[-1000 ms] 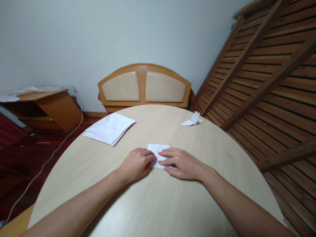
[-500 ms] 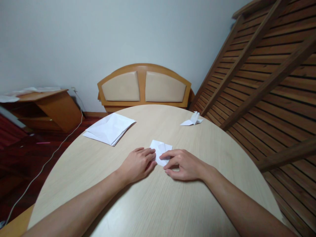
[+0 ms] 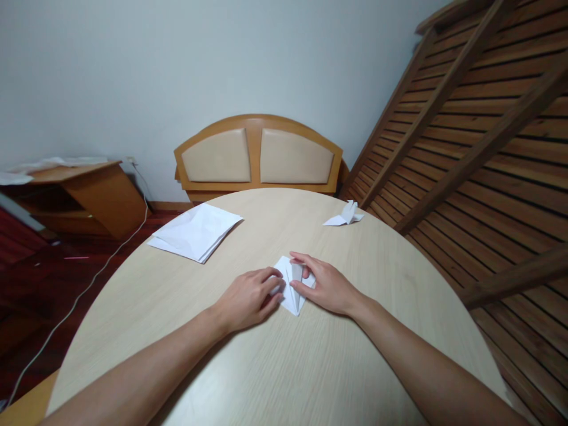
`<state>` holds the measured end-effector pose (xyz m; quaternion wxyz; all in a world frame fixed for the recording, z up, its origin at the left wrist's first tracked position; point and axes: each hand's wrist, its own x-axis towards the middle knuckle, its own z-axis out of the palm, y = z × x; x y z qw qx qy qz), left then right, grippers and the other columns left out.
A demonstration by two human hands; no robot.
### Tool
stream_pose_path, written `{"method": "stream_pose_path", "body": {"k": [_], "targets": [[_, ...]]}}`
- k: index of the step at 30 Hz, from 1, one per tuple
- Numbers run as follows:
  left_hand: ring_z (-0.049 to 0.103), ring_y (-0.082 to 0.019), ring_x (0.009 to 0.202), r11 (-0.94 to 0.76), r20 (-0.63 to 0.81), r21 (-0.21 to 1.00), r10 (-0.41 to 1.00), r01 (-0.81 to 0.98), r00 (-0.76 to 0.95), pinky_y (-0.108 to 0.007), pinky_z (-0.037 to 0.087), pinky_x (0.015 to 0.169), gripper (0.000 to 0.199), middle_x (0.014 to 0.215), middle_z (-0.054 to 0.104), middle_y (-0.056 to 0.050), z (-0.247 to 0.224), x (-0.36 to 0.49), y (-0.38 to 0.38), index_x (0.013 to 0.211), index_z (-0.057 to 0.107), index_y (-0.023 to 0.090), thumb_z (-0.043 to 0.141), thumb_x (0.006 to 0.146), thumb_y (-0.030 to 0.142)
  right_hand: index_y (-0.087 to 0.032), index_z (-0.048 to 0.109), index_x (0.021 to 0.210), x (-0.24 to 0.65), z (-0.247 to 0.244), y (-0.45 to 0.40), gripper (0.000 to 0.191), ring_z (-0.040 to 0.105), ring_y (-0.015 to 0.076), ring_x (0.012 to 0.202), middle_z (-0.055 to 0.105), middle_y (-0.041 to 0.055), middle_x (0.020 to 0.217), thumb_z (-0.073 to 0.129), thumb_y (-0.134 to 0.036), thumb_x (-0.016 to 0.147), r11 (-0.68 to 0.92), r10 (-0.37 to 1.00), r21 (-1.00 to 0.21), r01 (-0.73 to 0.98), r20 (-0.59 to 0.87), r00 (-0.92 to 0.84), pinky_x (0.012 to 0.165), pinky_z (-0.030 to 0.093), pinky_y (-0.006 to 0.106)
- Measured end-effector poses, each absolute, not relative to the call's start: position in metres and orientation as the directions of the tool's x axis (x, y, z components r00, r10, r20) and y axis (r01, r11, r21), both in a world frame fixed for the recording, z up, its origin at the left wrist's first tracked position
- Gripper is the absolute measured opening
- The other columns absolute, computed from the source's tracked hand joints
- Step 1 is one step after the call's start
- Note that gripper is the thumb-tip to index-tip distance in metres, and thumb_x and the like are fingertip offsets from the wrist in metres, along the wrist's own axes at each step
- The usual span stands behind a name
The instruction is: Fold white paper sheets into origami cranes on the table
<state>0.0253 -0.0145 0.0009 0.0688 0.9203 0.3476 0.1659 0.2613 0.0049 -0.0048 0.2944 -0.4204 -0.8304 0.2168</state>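
A small white folded paper (image 3: 289, 278) lies on the round wooden table (image 3: 284, 367) between my hands, its creased flaps narrowing to a point towards me. My left hand (image 3: 255, 296) grips its left side with curled fingers, which cover that corner. With thumb and fingers, my right hand (image 3: 326, 284) holds a flap on the right side, the index finger reaching along the upper edge. The far right of the table holds a finished-looking white paper crane (image 3: 347, 214).
Stacked white paper sheets (image 3: 195, 231) lie at the table's far left. Behind the table stands a padded headboard (image 3: 257, 154). Wooden slats (image 3: 488, 148) lean on the right. A wooden cabinet (image 3: 102, 198) and a pale cable (image 3: 95, 275) are on the left.
The folded paper has turned so a point faces me, and its flaps show differently. My right hand has shifted its fingers up onto a flap. My left hand has barely moved.
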Motion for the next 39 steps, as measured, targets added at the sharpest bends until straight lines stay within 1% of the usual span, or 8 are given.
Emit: {"method": "stream_pose_path", "body": {"k": [3,6,9,13,18,24,33,39], "targets": [[0.064,-0.025,0.108,-0.745,0.269,0.243,0.667,0.621,0.695,-0.041,0.055,0.093,0.027,0.125,0.062,-0.01,0.001,0.026,-0.015,0.122,0.057,0.021,0.05,0.097,0.028,-0.021,0.046,0.143,0.261,-0.007,0.006,0.062,0.063,0.0194,0.088,0.067,0.0096,0.116,0.068,-0.036,0.087,0.523,0.845,-0.627,0.578,0.29,-0.45,0.087,0.052,0.038],[0.061,-0.027,0.116,-0.73,0.283,0.258,0.684,0.633,0.673,-0.044,0.054,0.097,0.039,0.136,0.057,-0.012,0.0,0.026,-0.015,0.133,0.048,0.02,0.052,0.096,0.031,-0.021,0.047,0.142,0.261,-0.007,0.006,0.061,0.063,0.0193,0.088,0.067,0.0091,0.113,0.069,-0.036,0.086,0.517,0.848,-0.632,0.578,0.286,-0.446,0.086,0.051,0.038],[0.058,-0.028,0.122,-0.712,0.289,0.275,0.702,0.646,0.651,-0.046,0.052,0.101,0.049,0.143,0.052,-0.013,-0.002,0.025,-0.015,0.142,0.038,0.021,0.052,0.096,0.032,-0.021,0.051,0.139,0.262,-0.006,0.006,0.054,0.062,0.0183,0.088,0.066,0.0082,0.112,0.067,-0.031,0.088,0.54,0.828,-0.637,0.55,0.286,-0.482,0.087,0.051,0.036],[0.055,-0.028,0.126,-0.699,0.29,0.286,0.715,0.656,0.636,-0.047,0.049,0.105,0.055,0.146,0.05,-0.012,-0.004,0.025,-0.014,0.147,0.032,0.022,0.051,0.097,0.032,-0.024,0.055,0.136,0.264,-0.002,0.006,0.045,0.061,0.0175,0.09,0.066,0.0065,0.11,0.062,-0.026,0.092,0.563,0.8,-0.655,0.504,0.282,-0.529,0.088,0.05,0.035],[0.055,-0.028,0.127,-0.702,0.293,0.288,0.712,0.651,0.638,-0.046,0.049,0.105,0.053,0.144,0.053,-0.013,-0.004,0.025,-0.014,0.146,0.033,0.02,0.05,0.098,0.033,-0.024,0.056,0.135,0.265,-0.003,0.006,0.048,0.061,0.0174,0.087,0.067,0.0067,0.112,0.066,-0.027,0.089,0.543,0.816,-0.675,0.5,0.282,-0.505,0.085,0.05,0.035],[0.059,-0.028,0.121,-0.691,0.283,0.285,0.723,0.664,0.631,-0.047,0.051,0.101,0.053,0.137,0.059,-0.015,-0.006,0.025,-0.013,0.146,0.034,0.018,0.05,0.098,0.034,-0.027,0.054,0.14,0.267,-0.005,0.007,0.052,0.062,0.0171,0.089,0.067,0.0062,0.115,0.065,-0.025,0.089,0.542,0.809,-0.691,0.478,0.276,-0.519,0.088,0.051,0.035],[0.061,-0.028,0.115,-0.686,0.277,0.277,0.727,0.673,0.628,-0.047,0.052,0.097,0.053,0.131,0.062,-0.015,-0.007,0.025,-0.013,0.145,0.031,0.017,0.048,0.099,0.034,-0.028,0.05,0.145,0.274,-0.004,0.009,0.052,0.064,0.0197,0.102,0.062,0.0091,0.136,0.06,-0.025,0.093,0.557,0.779,-0.689,0.463,0.24,-0.58,0.096,0.05,0.04],[0.062,-0.028,0.112,-0.688,0.276,0.277,0.726,0.671,0.63,-0.047,0.053,0.094,0.053,0.127,0.063,-0.015,-0.006,0.025,-0.013,0.146,0.03,0.018,0.047,0.099,0.034,-0.027,0.054,0.142,0.273,-0.002,0.008,0.049,0.065,0.0198,0.099,0.065,0.0097,0.131,0.062,-0.029,0.093,0.537,0.79,-0.711,0.454,0.237,-0.565,0.095,0.051,0.04]]}}
